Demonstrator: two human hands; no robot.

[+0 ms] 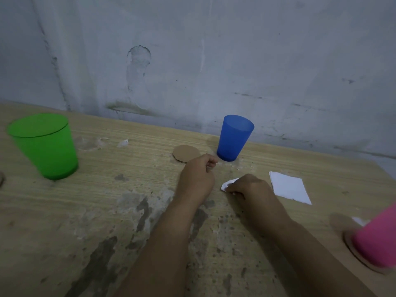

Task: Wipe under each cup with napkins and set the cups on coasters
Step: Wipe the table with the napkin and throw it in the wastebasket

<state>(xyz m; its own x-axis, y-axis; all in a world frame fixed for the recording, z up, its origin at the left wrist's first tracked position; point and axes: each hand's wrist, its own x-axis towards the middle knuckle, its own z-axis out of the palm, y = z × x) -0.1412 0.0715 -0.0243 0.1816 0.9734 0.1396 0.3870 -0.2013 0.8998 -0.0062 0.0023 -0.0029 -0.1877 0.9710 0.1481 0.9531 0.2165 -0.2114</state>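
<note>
Right hand fingers: curled down over a crumpled white napkin and holding it against the table; only the napkin's left end shows past the knuckles.
Right hand: back facing up, low on the table, in front of the blue cup and just left of the napkin stack.
Left hand fingers: curled in together, fingertips tucked toward the thumb; whether they hold anything cannot be told.
Left hand: raised just in front of the loose coaster, its knuckles close to the foot of the blue cup.
Blue cup: upright, mouth up, narrow base on the bare table near the wall; contents cannot be seen through the tinted side.
Loose coaster: round brown cardboard disc lying flat, just left of the blue cup, apart from it, near edge hidden by the left hand.
Green cup: upright at far left on the bare table, well apart from the hands; looks empty.
Pink cup: at the right edge, blurred, standing on a cardboard coaster.
Napkin stack: flat white squares, right of the right hand.
Table: wood-grain top, stained grey and worn, set against a scuffed grey wall.
</note>
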